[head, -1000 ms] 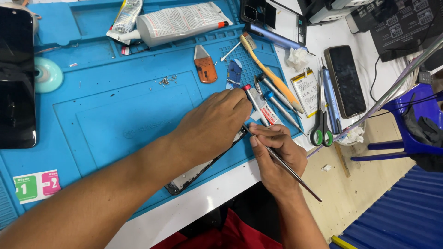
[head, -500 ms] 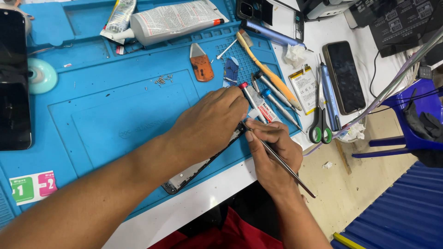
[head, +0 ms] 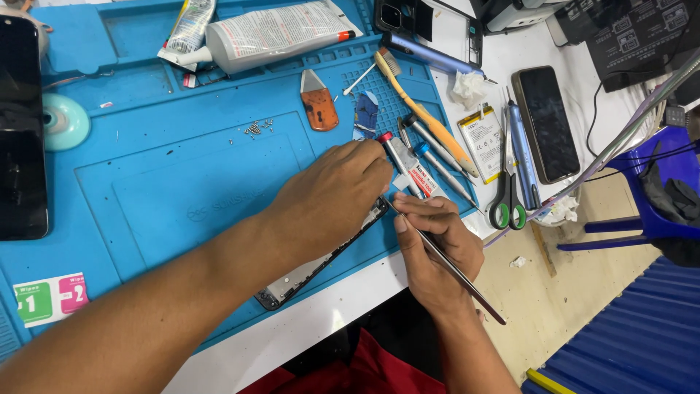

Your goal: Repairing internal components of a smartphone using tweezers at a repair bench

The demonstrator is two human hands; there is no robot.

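Screwdrivers, a toothbrush and scissors crowd the blue mat at two o'clock. The left hand, fingers curled down, covers the opened phone at the mat's near edge. At its four o'clock, the right hand pinches tweezers, tip at the phone's top end.

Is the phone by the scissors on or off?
Its screen looks off: the phone lies face up beside the scissors, all black.
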